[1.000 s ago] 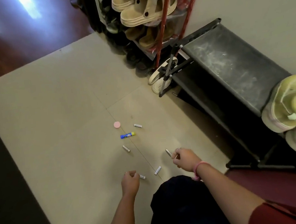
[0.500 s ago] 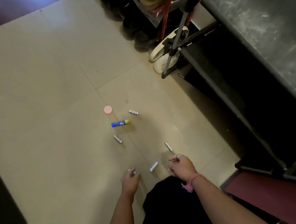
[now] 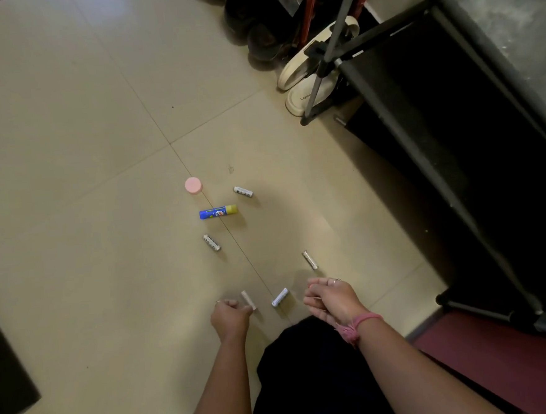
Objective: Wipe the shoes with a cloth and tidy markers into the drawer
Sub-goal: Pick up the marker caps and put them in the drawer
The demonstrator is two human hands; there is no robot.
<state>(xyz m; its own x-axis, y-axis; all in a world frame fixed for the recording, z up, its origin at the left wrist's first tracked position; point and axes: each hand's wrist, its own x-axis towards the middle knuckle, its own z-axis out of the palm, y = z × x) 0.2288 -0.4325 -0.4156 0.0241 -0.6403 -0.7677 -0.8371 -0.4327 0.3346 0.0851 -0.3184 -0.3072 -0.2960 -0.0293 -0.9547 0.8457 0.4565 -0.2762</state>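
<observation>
The markers are short, light cylinders scattered on the tiled floor, and by their look they are hard plastic: stiff, smooth and quick to roll on the tile once nudged. One white marker (image 3: 249, 300) lies just beside the left hand (image 3: 230, 316), touching or nearly touching its knuckles; a second marker (image 3: 280, 297) lies between the two hands, and a third marker (image 3: 310, 259) lies just beyond the right hand (image 3: 331, 298). Farther out along the tile seam sit a fourth marker (image 3: 212, 242), a blue and yellow stick (image 3: 218, 212), a fifth marker (image 3: 243, 191) and a small pink cap (image 3: 193, 185).

Each would best be pinched across the middle of its barrel, thumb on one side and a finger on the other, lifting straight up so it does not skid away. They are small enough that several should fit in one palm, though a loose fistful may slip.

The left hand is clenched, fingers curled under; whether it already encloses a marker I cannot tell. The right hand is loosely curled with the palm turned inward, and what, if anything, it holds is hidden.

Beyond them, pale slippers (image 3: 307, 75) lie under the frame of a dark shoe rack (image 3: 421, 131) toward the far right of the floor. No drawer or cloth is in view.
</observation>
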